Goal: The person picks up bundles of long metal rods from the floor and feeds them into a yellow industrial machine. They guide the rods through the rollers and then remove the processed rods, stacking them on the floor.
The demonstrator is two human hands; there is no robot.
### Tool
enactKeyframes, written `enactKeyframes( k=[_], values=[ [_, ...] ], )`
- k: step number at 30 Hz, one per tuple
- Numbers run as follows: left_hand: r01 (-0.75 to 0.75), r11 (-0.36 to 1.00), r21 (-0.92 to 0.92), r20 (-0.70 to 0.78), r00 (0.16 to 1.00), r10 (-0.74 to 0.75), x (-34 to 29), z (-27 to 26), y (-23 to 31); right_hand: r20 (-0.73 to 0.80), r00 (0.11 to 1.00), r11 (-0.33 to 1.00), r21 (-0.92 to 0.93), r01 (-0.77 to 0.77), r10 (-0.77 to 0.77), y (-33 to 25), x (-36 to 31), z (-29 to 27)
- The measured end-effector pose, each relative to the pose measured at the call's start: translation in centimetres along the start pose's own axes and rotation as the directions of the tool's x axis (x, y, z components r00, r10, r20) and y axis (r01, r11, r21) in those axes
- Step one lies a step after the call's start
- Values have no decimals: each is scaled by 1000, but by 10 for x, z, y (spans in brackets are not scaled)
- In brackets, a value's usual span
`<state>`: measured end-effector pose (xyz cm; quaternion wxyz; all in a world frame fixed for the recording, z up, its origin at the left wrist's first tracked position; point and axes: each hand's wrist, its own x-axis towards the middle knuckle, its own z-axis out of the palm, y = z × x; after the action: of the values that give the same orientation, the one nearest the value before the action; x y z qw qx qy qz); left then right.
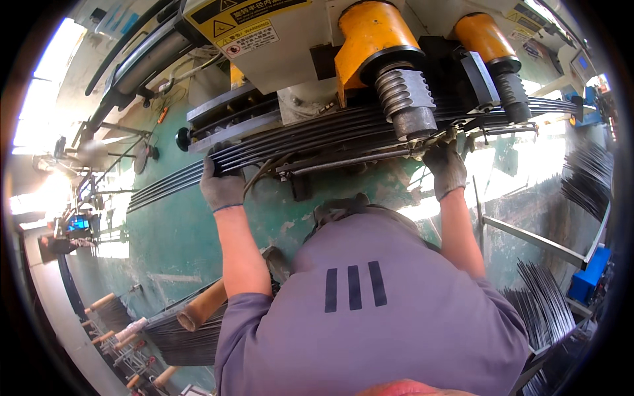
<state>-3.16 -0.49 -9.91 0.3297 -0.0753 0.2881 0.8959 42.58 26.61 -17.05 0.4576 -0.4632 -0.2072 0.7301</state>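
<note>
The workshop floor [198,231] below me is worn green paint, bright with glare from openings far off to the left, and everything I describe sits around the stack of long dark steel leaves [317,135] that runs across the press in front of me. Above that stack rises the grey machine body [290,46] with its yellow warning label, and two yellow cylinders [373,36] carrying ribbed grey rams [406,99] come down onto the stack right of its middle. My left hand [221,181], in a grey work glove, is closed over the stack's near edge left of the rams, fingers curled over the top leaves. My right hand [444,165], gloved the same, reaches to just below the nearer ram, touching the thin rod [350,160] and fittings under the stack; how far its fingers are closed I cannot tell. By my judgement the leaves are already gathered, aligned and seated under the rams, so the loading is done, while the clamping or fastening is in hand and the stack has not yet been taken off. Well below the stack, near my left elbow, more bundled leaves [191,333] lie with cardboard tubes [201,307], and further loose leaves [541,300] are racked to the lower right.
</note>
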Motion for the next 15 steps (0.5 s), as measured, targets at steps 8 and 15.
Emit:
enactKeyframes(
  k=[8,15],
  values=[
    [-49,991,124,-122,990,65,-8,22,-32,-156,987,995,-81,-61,48,14,0,-37],
    [197,978,62,11,980,-198,-26,22,-46,132,965,974,-66,-219,226,66,31,-30]
  ],
)
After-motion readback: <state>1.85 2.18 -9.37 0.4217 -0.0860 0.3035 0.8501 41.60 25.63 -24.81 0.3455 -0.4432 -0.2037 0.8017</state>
